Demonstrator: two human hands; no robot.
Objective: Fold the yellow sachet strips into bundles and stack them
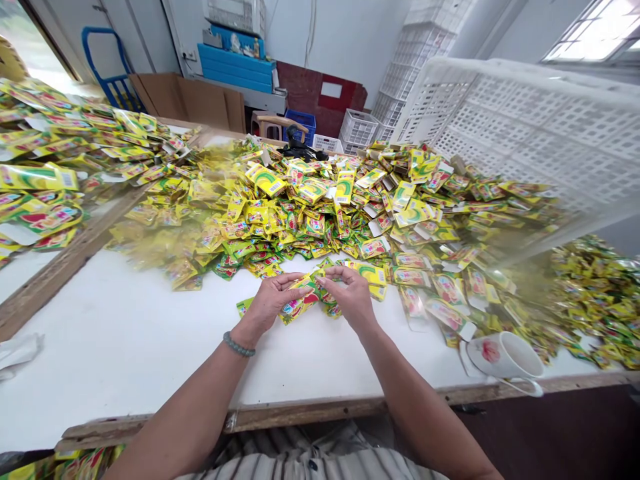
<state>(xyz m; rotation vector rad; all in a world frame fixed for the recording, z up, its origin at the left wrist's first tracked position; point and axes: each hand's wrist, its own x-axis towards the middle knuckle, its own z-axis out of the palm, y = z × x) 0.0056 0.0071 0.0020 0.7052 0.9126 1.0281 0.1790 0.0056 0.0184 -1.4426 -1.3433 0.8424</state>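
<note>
Over the white table, my left hand (270,303) grips a small yellow carton (299,307) with fruit pictures, the thumb lying across its face. Close by on the right, my right hand (353,293) has thumb and fingers pinched at the carton's upper end. A yellow-green bit shows there; whether it is a flap or a sachet I cannot tell. Under and beside the hands lie green sachets (243,306). Just beyond the right hand are flat yellow cartons (373,274). A heap of small sachets (257,217) rises past both hands.
Yellow cartons (415,213) pile up at the back right, below a tilted white plastic crate (500,120). More cartons (45,177) lie left, behind a wooden strip (65,267). A white mug (505,357) with a red flower stands near the table's front right edge.
</note>
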